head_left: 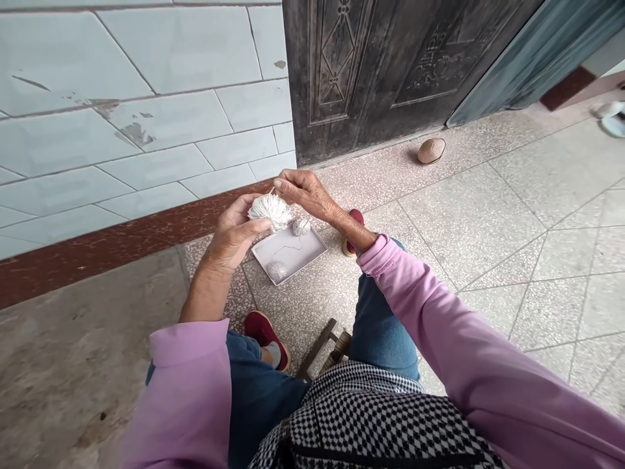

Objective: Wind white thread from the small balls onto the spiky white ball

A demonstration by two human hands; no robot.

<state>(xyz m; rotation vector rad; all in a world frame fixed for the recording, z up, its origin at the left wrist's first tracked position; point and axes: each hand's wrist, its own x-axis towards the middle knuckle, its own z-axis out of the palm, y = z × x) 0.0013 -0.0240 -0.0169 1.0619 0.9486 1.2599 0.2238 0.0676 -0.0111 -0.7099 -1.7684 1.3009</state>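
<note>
A fluffy bundle of white yarn (269,210) is gripped in my left hand (235,233), its thumb across the lower side and its fingers behind. At the top of the bundle, my right hand (306,193) pinches a strand of white yarn between thumb and fingertips. Beneath both hands a shallow white tray (303,253) lies on the floor. One small yarn ball (301,226) sits at its far side, and a second yarn ball (277,270) is in its near left corner. A thin thread runs across the tray between them.
A tiled wall (185,52) and dark carved door (361,65) stand ahead. A rounded pinkish object (431,150) lies by the door. My red shoes (266,335) flank the tray; part of a wooden stool (319,348) shows between my legs.
</note>
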